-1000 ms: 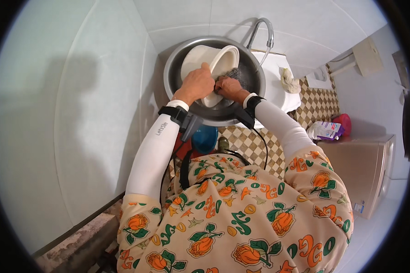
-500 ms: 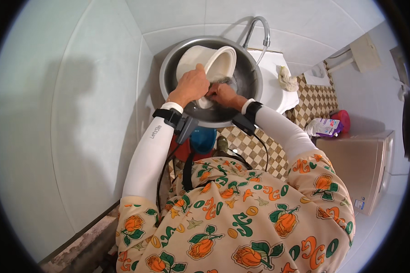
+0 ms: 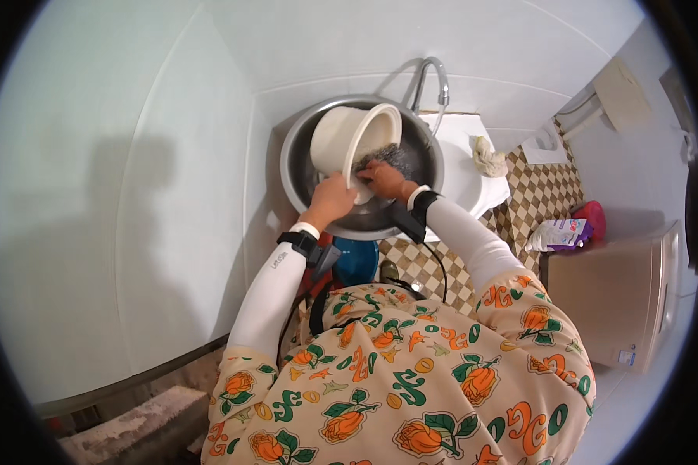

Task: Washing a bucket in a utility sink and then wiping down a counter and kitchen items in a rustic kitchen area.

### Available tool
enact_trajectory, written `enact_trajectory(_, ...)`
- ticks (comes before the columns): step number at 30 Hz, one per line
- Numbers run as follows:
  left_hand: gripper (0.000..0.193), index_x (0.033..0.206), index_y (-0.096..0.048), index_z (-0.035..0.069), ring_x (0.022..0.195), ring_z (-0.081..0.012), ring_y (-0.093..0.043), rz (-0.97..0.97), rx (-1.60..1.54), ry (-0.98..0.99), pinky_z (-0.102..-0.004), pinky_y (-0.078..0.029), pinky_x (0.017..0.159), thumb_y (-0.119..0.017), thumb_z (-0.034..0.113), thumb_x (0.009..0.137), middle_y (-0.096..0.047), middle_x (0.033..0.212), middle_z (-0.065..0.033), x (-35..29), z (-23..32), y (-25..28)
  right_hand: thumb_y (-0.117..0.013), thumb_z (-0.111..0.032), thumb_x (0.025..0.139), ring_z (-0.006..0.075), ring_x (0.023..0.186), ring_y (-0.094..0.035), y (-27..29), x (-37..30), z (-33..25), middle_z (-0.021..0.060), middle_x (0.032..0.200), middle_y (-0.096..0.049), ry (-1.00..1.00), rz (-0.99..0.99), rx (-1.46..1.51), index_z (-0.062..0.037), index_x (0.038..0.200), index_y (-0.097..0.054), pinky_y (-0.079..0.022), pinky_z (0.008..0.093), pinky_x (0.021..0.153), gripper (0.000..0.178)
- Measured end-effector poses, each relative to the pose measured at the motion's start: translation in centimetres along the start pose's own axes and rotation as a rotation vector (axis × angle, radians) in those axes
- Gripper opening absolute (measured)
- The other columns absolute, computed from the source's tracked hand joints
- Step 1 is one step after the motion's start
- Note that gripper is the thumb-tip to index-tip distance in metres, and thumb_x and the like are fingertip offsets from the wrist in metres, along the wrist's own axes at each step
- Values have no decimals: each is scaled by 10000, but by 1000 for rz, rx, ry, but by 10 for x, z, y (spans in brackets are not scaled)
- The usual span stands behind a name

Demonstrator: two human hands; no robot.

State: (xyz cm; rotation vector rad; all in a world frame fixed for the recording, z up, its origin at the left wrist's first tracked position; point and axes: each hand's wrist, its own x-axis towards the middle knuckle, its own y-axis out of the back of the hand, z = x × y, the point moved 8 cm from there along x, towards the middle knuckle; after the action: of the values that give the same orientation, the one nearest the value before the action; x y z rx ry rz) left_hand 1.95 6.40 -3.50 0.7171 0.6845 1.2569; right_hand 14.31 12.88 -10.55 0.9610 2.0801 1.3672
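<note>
The left hand (image 3: 331, 201) grips a cream cylindrical pot (image 3: 335, 143) in the round metal basin (image 3: 295, 167). Its mouth faces the right hand (image 3: 385, 180), clutching grey wiry mesh (image 3: 388, 157).

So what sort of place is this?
Most likely a small bathroom or washroom: there is a tap by a white sink, and beyond them what looks like a floor-level toilet with a tank on the wall.
</note>
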Motion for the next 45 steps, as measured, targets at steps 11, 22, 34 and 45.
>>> enact_trajectory(11,260,895,-531,3,703,-406,-633,268,309,-155,-512,-482,649,-555,229,769,-636,715,-221,43,79,69,-495,-67,780,352,1356,-265,-25,-22,-32,177,1463,-278,109,-276,107,-158,1432,-282,-245,468,1090,692)
enact_trajectory(22,562,1336,-354,66,683,-364,-640,140,459,-246,-474,-468,630,-491,100,792,-650,716,-172,69,98,62,-476,-198,863,286,1389,-223,3,-33,2,122,1488,-257,32,-314,-313,-121,1418,-277,-228,499,1101,594)
enact_trajectory(34,492,1256,-394,-7,704,-346,-655,152,482,-185,-444,-494,647,-510,78,785,-658,737,-181,59,99,61,-442,-31,727,318,1375,-239,7,-53,-41,214,1478,-235,69,-474,248,-87,1457,-199,-223,397,1118,771)
enact_trajectory(45,448,1220,-435,17,763,-351,-648,84,485,-311,-453,-480,673,-497,76,781,-659,801,-194,95,107,56,-548,-107,751,328,1319,-335,-3,-40,2,177,1439,-325,-2,-387,-71,-93,1419,-278,-288,456,1072,721)
